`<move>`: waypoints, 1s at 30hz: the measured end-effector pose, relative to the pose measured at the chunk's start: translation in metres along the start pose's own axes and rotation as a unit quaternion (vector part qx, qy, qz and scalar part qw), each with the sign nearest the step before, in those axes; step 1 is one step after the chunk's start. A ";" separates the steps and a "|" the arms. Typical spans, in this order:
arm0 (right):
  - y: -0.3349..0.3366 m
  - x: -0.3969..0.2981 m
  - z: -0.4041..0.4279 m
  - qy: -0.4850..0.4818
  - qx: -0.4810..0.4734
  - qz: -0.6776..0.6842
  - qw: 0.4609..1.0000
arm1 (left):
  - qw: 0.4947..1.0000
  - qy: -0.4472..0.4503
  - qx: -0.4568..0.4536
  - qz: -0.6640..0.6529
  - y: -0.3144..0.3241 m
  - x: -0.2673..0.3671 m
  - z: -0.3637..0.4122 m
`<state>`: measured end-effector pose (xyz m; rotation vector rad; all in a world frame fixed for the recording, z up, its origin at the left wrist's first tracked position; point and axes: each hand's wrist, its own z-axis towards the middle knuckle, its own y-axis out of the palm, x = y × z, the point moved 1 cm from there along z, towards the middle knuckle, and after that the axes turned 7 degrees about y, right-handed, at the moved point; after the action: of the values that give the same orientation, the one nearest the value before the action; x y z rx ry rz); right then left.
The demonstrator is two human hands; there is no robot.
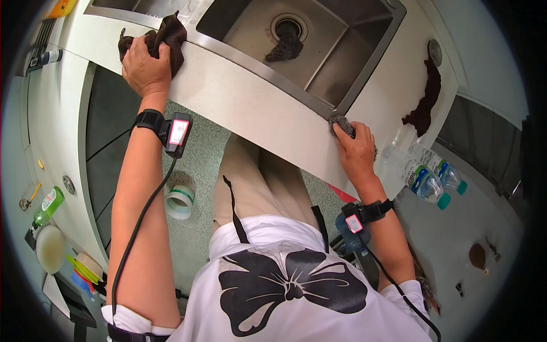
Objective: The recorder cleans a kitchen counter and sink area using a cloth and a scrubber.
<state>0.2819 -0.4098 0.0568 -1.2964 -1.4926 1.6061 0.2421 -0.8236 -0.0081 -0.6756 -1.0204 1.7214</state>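
Note:
Bunched under my left hand (145,64) is a dark brown cloth (173,38), pressed on the white countertop (256,100) left of the sink basin. My right hand (358,149) grips a grey scouring pad (340,124) at the front right corner of the stainless steel sink (329,77). Part of that pad is covered by my fingers. Inside the sink, a dark, mesh-like scrubber (285,48) lies partly over the round drain (305,28). Both my wrists wear strapped devices with cables.
Two clear plastic bottles with teal caps (421,179) lie at the counter's right side. A dark cloth (425,102) is spread near a round metal drain cover (435,52). On the left stands a green dish soap bottle (49,205). A white-and-green tub (179,201) rests on the floor.

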 end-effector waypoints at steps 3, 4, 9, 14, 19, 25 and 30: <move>0.008 -0.018 0.017 -0.016 0.015 0.017 1.000 | 0.999 0.019 0.028 0.011 -0.002 0.002 0.000; 0.013 -0.026 0.025 -0.021 0.028 0.030 0.999 | 0.999 0.019 0.028 0.009 -0.001 0.001 0.000; 0.012 -0.026 0.026 -0.024 0.018 0.028 0.999 | 1.000 -0.014 -0.014 -0.007 -0.002 0.001 -0.002; 0.001 -0.001 0.003 -0.010 0.002 0.000 1.000 | 1.000 -0.021 -0.022 -0.009 -0.003 0.001 -0.001; 0.016 -0.037 0.042 -0.053 0.027 0.002 0.998 | 1.000 -0.004 -0.001 -0.014 -0.001 0.002 0.001; 0.014 -0.044 0.057 -0.091 -0.012 0.032 0.995 | 1.000 -0.001 0.013 -0.022 0.000 -0.002 -0.002; -0.008 0.000 0.005 -0.009 -0.042 -0.010 0.999 | 1.000 -0.002 0.017 -0.009 -0.001 0.001 -0.002</move>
<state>0.2759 -0.4099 0.0641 -1.3106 -1.5958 1.5609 0.2435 -0.8218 -0.0081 -0.6392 -0.9954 1.7218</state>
